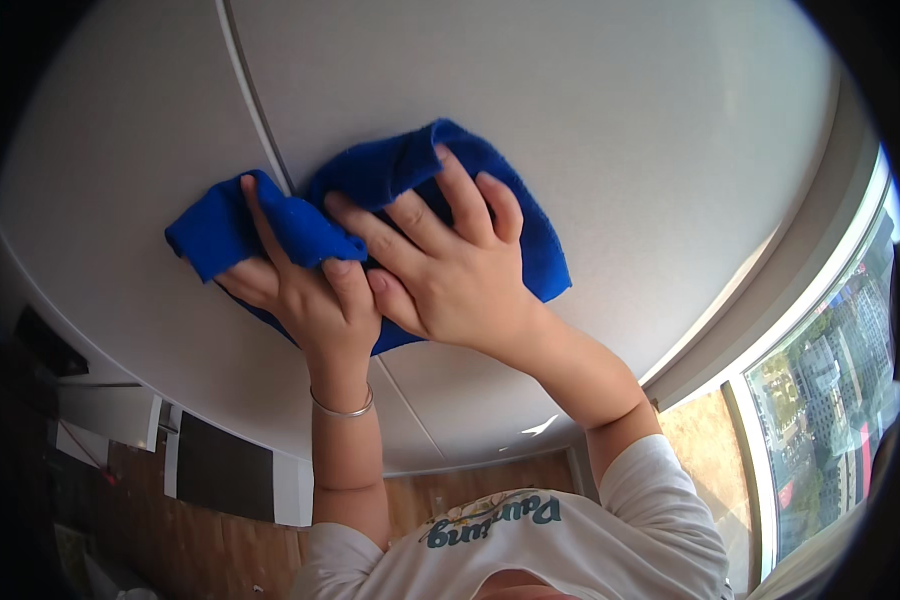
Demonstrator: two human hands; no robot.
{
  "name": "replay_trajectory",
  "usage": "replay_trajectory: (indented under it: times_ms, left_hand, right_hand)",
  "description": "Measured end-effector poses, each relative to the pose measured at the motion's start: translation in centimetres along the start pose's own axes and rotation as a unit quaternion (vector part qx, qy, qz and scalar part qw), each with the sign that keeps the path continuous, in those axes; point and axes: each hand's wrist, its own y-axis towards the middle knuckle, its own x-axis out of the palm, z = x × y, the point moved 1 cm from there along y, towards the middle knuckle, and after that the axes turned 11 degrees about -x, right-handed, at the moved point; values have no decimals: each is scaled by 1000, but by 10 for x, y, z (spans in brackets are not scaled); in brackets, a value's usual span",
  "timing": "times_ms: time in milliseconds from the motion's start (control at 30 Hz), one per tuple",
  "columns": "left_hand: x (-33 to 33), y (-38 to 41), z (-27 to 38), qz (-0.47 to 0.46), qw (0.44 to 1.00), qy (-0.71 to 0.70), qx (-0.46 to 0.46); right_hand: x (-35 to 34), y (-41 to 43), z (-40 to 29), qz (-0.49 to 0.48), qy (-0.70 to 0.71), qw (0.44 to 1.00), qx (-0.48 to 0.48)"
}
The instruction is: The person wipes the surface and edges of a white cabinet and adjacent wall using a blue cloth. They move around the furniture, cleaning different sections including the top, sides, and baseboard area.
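Observation:
A blue cloth [510, 202] is spread against a white cabinet door or panel [607, 112], across the narrow gap between two panels. My left hand [300, 292], with a thin silver bangle at its wrist, has its fingers partly under folds of the cloth's left part. Against the right part lies my right hand [450, 262], fingers spread and some tips tucked under a fold. The two hands nearly meet at the thumbs. Whether the cloth is one piece or two cannot be told, as the hands cover its middle.
A wooden floor [232, 532] shows below the panels. On the right stands a window [817, 375] with buildings outside, beside a sunlit sill or floor strip [705, 442]. White furniture with a dark panel [225, 465] is at the lower left.

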Motion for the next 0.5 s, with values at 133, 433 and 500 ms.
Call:
replay_trajectory:
  times_ms: [133, 433, 500]
  left_hand:
    - [14, 0, 20, -25, 997, 58, 48]
    - [78, -27, 159, -19, 993, 53, 101]
    - [99, -41, 195, -23, 995, -45, 92]
  right_hand:
    - [-13, 3, 28, 34, -21, 998, 49]
    - [-77, -55, 153, 34, -129, 989, 71]
    - [-91, -74, 190, 78, -151, 983, 72]
